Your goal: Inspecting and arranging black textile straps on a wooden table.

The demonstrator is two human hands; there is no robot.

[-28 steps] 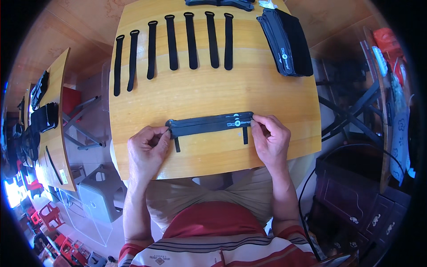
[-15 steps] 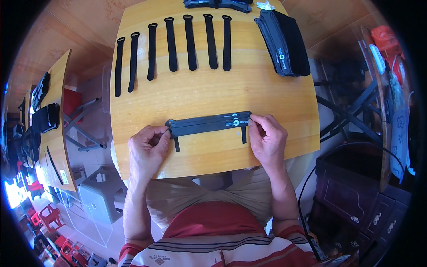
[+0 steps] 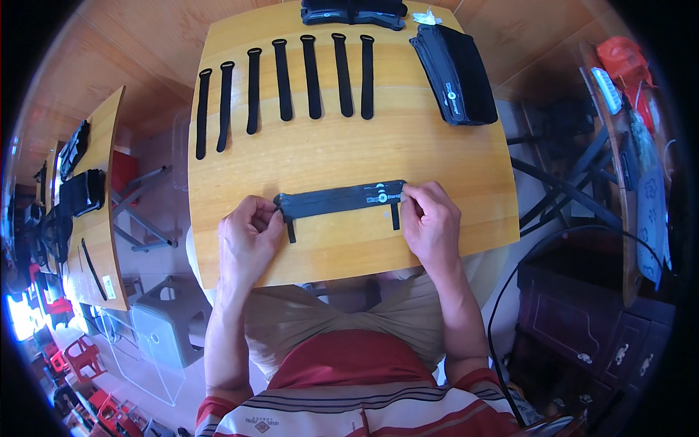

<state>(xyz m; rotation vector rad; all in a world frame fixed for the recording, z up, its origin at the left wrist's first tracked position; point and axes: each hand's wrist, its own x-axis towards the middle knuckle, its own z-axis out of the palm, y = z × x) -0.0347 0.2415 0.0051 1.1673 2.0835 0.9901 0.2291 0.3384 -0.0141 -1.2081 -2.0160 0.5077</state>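
A long dark grey fabric strip [image 3: 328,201] with white print lies across the near part of the wooden table [image 3: 335,149]; it looks like a few flat layers stacked. Two narrow black tabs stick out from under its near edge, one by each end. My left hand [image 3: 251,233] pinches the strip's left end between thumb and fingers. At the other end, my right hand [image 3: 433,218] grips the corner in the same way. Beyond them, several black hook-and-loop straps [image 3: 311,76] with looped ends lie in a spaced row.
A thick stack of folded black fabric strips [image 3: 459,76] sits at the far right of the table. Another dark bundle [image 3: 353,13] lies at the far edge, beside a crumpled white scrap [image 3: 427,17]. To the left stand a second table [image 3: 102,240] and a grey stool [image 3: 164,328].
Both hands stay pinched on the ends of the strip, which has barely moved. The whole view has shifted slightly.
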